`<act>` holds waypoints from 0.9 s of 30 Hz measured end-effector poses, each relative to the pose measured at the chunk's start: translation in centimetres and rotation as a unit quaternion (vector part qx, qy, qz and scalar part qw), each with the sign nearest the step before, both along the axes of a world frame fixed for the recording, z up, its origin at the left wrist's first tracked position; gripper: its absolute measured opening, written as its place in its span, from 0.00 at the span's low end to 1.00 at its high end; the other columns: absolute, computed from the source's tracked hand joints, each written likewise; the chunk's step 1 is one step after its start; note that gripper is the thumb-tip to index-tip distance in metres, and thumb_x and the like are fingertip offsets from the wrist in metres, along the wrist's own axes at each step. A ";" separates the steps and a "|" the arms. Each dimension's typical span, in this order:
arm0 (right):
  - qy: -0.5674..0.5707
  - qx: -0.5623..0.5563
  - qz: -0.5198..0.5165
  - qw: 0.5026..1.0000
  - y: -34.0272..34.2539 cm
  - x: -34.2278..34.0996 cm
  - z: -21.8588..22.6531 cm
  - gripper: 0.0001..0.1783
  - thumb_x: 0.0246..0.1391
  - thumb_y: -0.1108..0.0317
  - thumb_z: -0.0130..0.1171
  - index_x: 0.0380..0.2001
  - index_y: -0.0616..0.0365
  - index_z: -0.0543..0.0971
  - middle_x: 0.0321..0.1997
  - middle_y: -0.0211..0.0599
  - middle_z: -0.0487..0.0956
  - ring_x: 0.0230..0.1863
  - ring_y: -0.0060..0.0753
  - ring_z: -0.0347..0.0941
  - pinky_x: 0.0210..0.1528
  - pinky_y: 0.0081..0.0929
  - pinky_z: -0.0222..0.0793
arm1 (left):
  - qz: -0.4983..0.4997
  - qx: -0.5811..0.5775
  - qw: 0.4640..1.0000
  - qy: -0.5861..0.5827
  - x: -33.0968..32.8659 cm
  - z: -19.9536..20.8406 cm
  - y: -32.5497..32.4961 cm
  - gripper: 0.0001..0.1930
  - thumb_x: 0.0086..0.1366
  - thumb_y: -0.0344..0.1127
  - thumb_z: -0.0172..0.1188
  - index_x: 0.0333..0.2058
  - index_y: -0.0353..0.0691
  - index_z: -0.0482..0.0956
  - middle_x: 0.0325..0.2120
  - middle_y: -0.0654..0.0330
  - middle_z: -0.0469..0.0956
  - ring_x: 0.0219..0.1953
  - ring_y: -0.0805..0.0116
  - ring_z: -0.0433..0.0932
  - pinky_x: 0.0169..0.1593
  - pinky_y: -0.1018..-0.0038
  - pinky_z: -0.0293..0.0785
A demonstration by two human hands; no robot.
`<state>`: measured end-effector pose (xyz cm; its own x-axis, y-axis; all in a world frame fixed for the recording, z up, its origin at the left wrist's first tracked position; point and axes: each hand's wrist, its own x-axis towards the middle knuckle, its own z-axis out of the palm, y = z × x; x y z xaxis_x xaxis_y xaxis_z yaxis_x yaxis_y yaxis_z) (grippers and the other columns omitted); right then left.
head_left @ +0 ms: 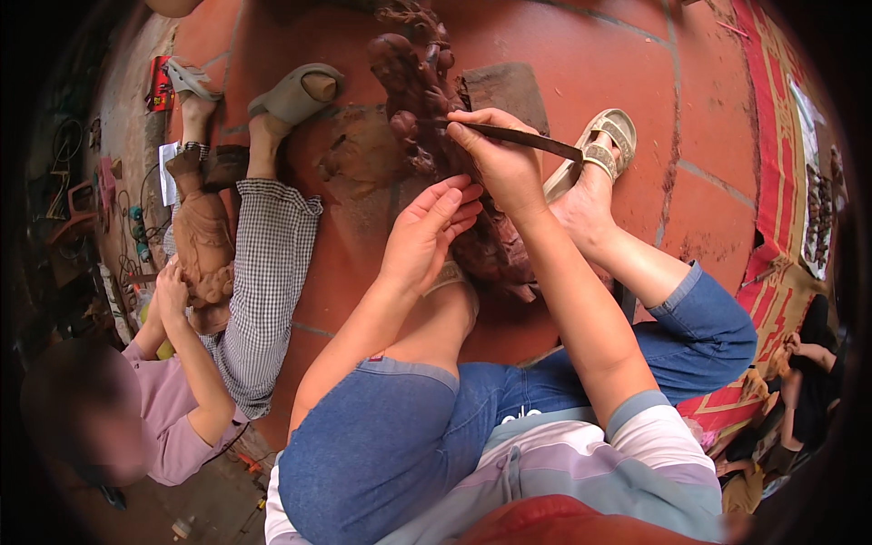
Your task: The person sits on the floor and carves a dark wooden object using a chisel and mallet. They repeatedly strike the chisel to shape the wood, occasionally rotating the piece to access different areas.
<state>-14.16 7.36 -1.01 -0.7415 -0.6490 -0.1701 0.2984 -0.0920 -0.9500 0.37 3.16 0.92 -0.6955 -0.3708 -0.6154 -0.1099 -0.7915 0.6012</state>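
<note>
A dark reddish-brown wood carving with knobbly, rounded figures stands between my feet, its lower part reaching toward my knees. My right hand is closed around a slim, dark, flat file. The file's narrow end lies against the carving near a rounded lump, and its wider end sticks out to the right toward my sandal. Close beside the carving's middle, my left hand is half curled, palm turned up, with nothing seen in it. Whether its fingertips touch the wood, I cannot tell.
At the left a co-worker in checked trousers holds a lighter brown carved figure. A worn wooden block lies behind the carving. My sandal is on the red tile floor. A red patterned mat runs along the right.
</note>
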 end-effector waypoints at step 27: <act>0.062 -0.014 0.004 0.998 0.4 0.5 -0.2 0.08 0.51 0.78 0.67 0.36 0.61 0.85 0.35 0.33 0.85 0.36 0.16 0.77 0.40 0.17 0.72 | -0.007 -0.031 0.999 -0.018 -0.3 0.2 0.4 0.18 0.70 0.37 0.57 0.56 0.38 0.72 0.49 0.58 0.78 0.50 0.71 0.76 0.55 0.73 0.70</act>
